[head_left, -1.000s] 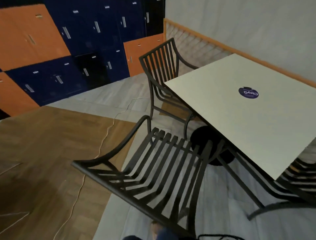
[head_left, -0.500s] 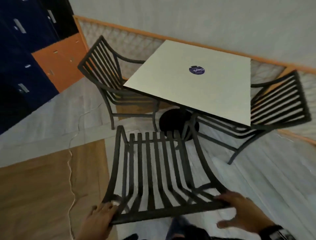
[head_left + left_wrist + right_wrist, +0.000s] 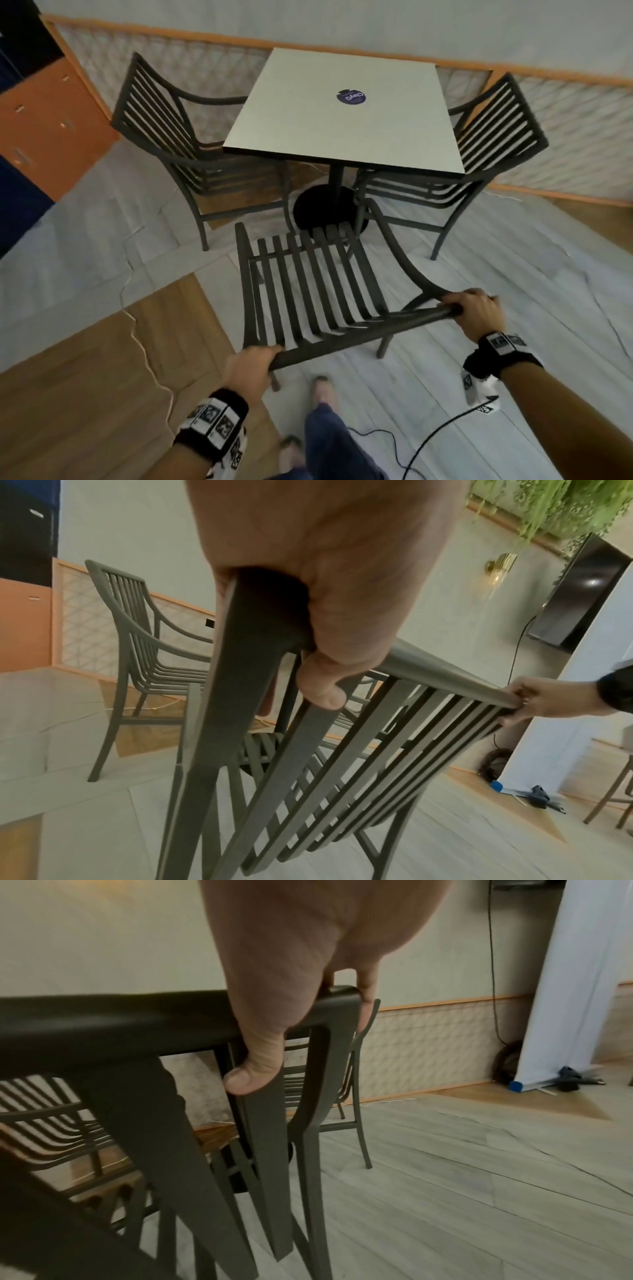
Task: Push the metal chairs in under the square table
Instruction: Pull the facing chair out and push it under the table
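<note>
Hands – left (image 3: 251, 368) | right (image 3: 474, 310) – clasp slatted metal chair (image 3: 308, 287) rounded top rail.

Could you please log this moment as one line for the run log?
left hand: grips near chair top rail | right hand: grips same rail | near chair: not yet under square table | side chairs: partly under

Head view: soft even indoor light, slightly soft focus, strong wide-angle bending at the edges. My wrist views are dimmer, palms huge and blurred up close. Lit wall lamp (image 3: 501, 566) glows warm; glare spot on dark screen (image 3: 582, 588).
</note>
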Demonstrator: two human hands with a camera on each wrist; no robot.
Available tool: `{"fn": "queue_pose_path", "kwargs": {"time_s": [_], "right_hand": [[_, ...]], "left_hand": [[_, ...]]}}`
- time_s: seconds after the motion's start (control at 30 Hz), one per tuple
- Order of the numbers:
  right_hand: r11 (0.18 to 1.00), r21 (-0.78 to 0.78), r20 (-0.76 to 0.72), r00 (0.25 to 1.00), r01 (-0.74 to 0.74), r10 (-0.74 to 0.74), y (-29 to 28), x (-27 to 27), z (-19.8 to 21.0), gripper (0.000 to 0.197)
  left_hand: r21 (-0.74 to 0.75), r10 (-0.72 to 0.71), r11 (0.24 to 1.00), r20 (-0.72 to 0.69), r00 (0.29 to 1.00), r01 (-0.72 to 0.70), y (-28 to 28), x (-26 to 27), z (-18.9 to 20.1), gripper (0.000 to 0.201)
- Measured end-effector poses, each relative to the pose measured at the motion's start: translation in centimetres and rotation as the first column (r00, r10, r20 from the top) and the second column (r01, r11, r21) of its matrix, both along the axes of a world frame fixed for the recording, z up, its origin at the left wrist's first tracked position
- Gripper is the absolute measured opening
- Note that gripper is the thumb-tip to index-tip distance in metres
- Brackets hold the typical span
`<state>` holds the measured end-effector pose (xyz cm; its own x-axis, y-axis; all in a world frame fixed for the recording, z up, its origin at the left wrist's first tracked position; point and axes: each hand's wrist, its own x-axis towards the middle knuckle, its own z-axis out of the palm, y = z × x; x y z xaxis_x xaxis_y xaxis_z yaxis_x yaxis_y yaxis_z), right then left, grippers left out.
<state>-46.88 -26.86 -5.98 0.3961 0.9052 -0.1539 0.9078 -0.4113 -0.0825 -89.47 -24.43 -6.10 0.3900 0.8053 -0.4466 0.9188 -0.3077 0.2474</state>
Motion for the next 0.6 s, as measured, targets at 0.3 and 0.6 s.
{"fn": "queue_pose_path", "kwargs": {"time_s": [0.3,0.6], "right_hand": [[0.993,0.102,-0.153,0.987,0.058,-0.042,-8.6,-9.2,0.2,0.03],[0.986,0.146,-0.177,0.983,0.085,-0.058,-6.7,-11.3,0.1,0.029]], "left_hand": [[0.117,0.047,0.992,-0.071,0.996,-0.038,0.6,-7.1,0.6,0.044],[0.163,0.046,0.986,-0.135,0.99,-0.023,5.0,-8.3,0.5,0.046]]}}
